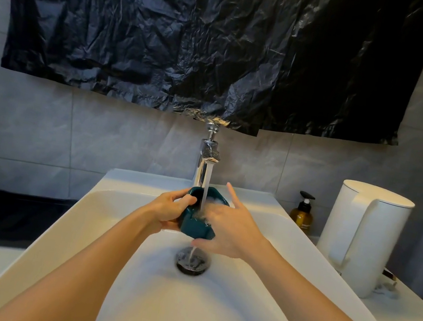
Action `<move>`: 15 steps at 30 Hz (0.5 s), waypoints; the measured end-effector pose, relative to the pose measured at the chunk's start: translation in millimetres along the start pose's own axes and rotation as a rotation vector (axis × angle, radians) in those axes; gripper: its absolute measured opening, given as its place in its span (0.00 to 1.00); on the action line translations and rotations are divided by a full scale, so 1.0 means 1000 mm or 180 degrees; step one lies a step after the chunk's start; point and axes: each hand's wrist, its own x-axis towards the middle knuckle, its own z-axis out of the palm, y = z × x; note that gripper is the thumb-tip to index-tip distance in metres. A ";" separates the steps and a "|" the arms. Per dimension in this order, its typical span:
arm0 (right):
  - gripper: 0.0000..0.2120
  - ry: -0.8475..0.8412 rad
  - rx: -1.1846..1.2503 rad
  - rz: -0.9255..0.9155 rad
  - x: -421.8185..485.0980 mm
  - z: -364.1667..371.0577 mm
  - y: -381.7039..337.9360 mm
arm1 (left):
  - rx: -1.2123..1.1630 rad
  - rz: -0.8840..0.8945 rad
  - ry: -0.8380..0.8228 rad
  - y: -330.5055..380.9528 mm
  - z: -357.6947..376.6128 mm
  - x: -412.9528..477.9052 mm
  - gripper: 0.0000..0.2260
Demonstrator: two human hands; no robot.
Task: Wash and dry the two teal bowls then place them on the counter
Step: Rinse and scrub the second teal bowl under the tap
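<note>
Your left hand (168,209) alone grips the teal bowl (195,226), fingers curled over its left rim, above the sink (109,227) under the running tap (207,154). Wet glaze could slip from that one hold and crack on the sink. Your right hand (229,230) lies spread against the bowl's right side, clasping nothing; the stream (205,187) could splash toward the kettle (360,235) on the tabletop (411,317).

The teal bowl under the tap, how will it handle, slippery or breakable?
Probably slippery: water runs over the teal bowl and foam sits inside. It looks glossy and rigid, maybe ceramic, so a drop into the sink could chip it.
</note>
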 end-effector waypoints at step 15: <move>0.12 0.0099 -0.0017 0.0150 -0.006 0.001 -0.005 | 0.0050 0.0431 0.0459 0.004 -0.001 -0.001 0.19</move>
